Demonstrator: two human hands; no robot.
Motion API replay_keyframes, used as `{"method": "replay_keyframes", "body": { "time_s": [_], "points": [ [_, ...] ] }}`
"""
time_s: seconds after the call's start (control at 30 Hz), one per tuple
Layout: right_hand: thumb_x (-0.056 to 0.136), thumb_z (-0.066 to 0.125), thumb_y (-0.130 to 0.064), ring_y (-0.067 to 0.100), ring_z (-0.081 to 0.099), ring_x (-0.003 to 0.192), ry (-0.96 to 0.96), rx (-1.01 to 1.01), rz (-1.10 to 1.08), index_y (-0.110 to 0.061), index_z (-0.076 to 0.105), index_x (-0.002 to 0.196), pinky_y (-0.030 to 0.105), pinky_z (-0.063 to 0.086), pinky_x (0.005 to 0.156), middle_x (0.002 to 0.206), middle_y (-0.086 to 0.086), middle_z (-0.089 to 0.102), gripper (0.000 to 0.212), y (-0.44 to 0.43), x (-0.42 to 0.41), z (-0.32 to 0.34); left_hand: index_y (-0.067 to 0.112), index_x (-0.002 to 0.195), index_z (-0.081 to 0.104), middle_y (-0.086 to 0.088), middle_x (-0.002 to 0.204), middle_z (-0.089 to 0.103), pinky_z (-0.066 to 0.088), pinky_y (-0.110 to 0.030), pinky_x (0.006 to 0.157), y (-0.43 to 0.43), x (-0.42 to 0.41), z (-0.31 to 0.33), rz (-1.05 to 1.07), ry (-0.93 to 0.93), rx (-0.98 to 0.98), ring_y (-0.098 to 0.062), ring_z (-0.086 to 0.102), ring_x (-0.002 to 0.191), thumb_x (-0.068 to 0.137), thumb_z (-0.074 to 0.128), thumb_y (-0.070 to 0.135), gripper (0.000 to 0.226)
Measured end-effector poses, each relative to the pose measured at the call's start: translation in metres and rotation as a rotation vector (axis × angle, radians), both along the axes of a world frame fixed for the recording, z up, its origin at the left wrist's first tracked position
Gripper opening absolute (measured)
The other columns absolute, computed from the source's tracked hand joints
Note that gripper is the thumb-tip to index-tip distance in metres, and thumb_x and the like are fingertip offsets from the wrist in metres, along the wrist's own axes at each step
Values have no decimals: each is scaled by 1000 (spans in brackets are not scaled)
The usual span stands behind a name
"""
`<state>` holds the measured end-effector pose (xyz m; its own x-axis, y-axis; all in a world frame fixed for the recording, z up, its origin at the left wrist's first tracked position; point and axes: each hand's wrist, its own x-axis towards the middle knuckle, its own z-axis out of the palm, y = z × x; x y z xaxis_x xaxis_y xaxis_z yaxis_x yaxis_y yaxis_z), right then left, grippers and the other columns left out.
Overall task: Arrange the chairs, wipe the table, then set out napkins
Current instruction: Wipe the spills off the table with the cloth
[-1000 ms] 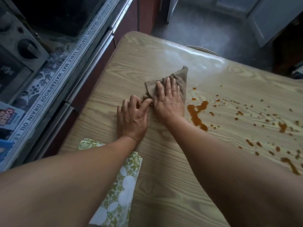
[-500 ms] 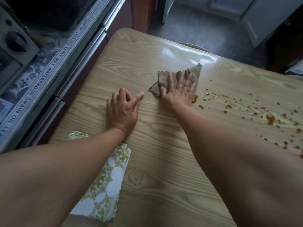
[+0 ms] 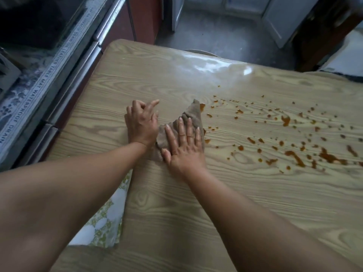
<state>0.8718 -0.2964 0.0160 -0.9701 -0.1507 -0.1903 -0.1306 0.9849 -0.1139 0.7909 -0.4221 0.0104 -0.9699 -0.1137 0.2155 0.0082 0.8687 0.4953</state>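
Observation:
A brown wiping cloth (image 3: 193,114) lies crumpled on the wood-grain table (image 3: 196,203). My right hand (image 3: 184,144) presses flat on it with fingers spread. My left hand (image 3: 141,122) rests on the table just left of the cloth, fingers loosely curled, its edge touching the cloth. Orange-brown spill drops (image 3: 292,154) are scattered over the table to the right of the cloth. A green-and-white patterned napkin (image 3: 106,218) lies at the near left edge, partly hidden under my left forearm.
A counter with a printed table mat (image 3: 39,81) and metal rails (image 3: 74,85) runs along the table's left side. Beyond the far edge are a chair back (image 3: 200,52), grey floor and white cabinet doors (image 3: 282,18).
My right hand has drawn the cloth back toward me and to the left, against my left hand. The larger puddle beside the cloth is gone, and the view has shifted.

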Motion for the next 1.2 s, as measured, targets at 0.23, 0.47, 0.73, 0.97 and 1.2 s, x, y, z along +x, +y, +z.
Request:
{"method": "replay_keyframes", "body": {
  "time_s": [0.23,0.47,0.73,0.97,1.2],
  "points": [
    [96,20,-52,24,-28,145,2,53,122,-23,4,156,46,-12,119,160,6,-22,68,26,-8,0,13,119,62,-20,105,54,41,-42,94,57,-30,0,-129,-21,184,-37,53,101,86,49,31,40],
    [98,18,-49,23,-26,146,35,64,38,-30,0,154,46,-10,119,161,3,-19,62,46,-63,-4,4,99,64,-20,100,61,39,-38,85,71,-54,-9,99,26,369,-36,57,96,88,48,24,28],
    [97,19,-54,26,-26,145,-46,86,-237,-31,-8,154,47,-16,117,160,5,-21,67,80,-150,0,16,93,65,-14,93,61,43,-39,81,75,-53,-19,27,67,71,-36,56,90,85,45,43,35],
    [96,18,-58,34,-29,143,-120,81,-454,-30,-11,153,57,-13,115,158,10,-25,70,86,-179,8,19,95,64,-12,95,59,45,-40,79,76,-54,-20,-4,85,-1,-35,56,93,87,45,43,32],
    [97,21,-57,39,-29,142,-106,58,-596,-25,-11,154,62,-12,112,157,16,-27,72,73,-146,8,17,96,64,-14,96,59,44,-41,81,76,-53,-17,-19,75,32,-36,56,94,87,42,36,31]
  ]
}}
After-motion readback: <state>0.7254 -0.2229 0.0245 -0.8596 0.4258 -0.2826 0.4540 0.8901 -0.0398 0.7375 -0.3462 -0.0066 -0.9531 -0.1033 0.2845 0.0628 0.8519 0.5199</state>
